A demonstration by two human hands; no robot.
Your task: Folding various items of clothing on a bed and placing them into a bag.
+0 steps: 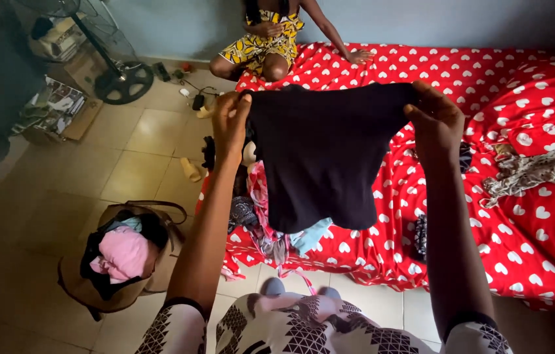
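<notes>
- Head view: your left hand [230, 124] and right hand [436, 123] each pinch a top corner of the black garment [323, 154], stretched between them.
- It hides part of the bed [540, 242] and the clothes pile beneath.

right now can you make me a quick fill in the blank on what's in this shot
1. Both hands, left hand and right hand, hold up a ____ garment.
2. The red bedsheet is printed with white ____.
3. The bag on the floor has a ____ cloth on top.

Missing words: black; hearts; pink
</notes>
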